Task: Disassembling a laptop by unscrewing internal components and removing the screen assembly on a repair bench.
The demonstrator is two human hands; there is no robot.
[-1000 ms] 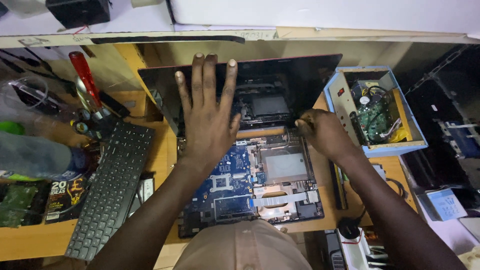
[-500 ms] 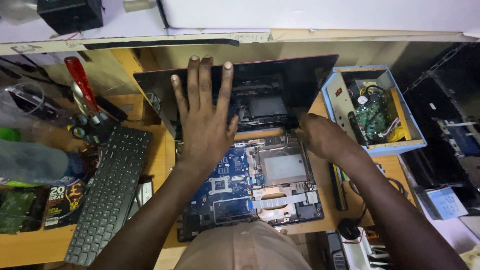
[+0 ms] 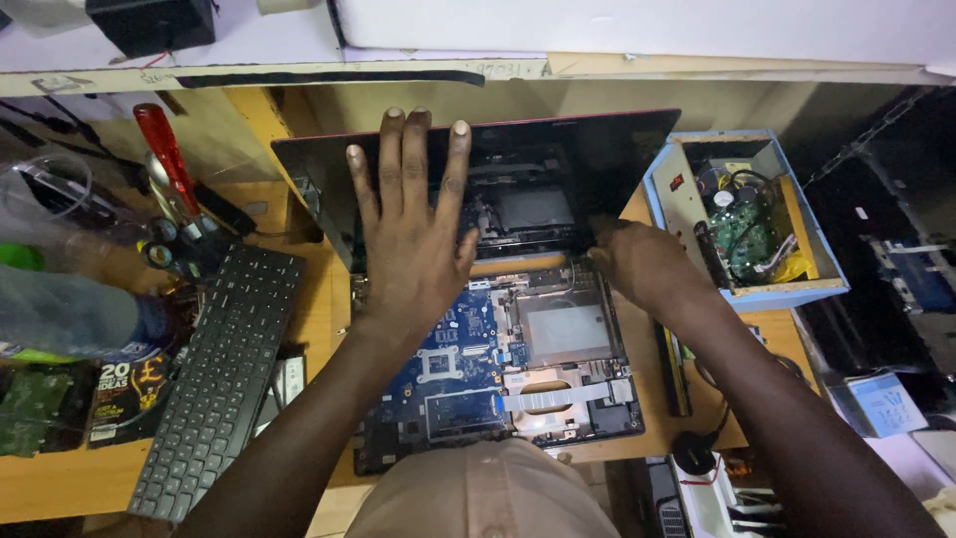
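Both forearms are bare, no sleeves in view. The left hand [image 3: 413, 234] shows 4 fingers and a thumb, nails short, no ring or watch. The right hand [image 3: 642, 264] and wrist are bare too. A tan garment [image 3: 483, 493] fills the lower edge.

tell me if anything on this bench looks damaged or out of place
The laptop lies with its keyboard deck off, blue board and bare metal frame exposed. The left hand presses flat on its screen; the right hand is at the hinge. Nothing looks spilled.
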